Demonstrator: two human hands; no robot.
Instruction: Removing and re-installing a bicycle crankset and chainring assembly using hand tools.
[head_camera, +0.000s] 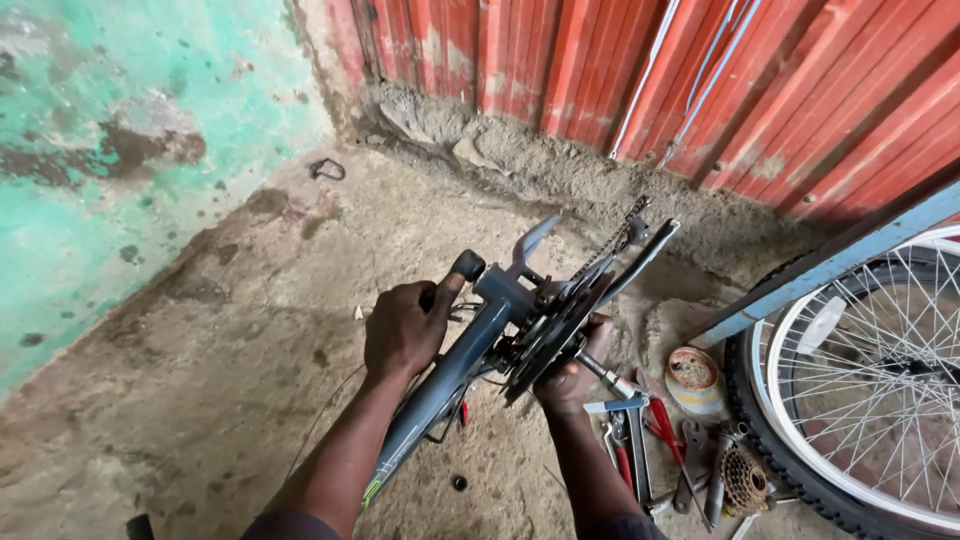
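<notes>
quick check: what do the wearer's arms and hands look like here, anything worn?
Both forearms are bare from wrist to near the elbow. The left hand and right hand wear no gloves; no watch, ring or bracelet shows. At the bottom edge, each arm ends in the hem of a dark, purplish-grey sleeve. No markings visible.

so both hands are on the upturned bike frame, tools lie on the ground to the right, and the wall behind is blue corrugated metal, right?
Not quite: the corrugated metal wall is red, not blue, as the head view shows. The rest holds: the left hand and right hand are on the upturned bike frame, and tools lie on the ground to the right.
</notes>
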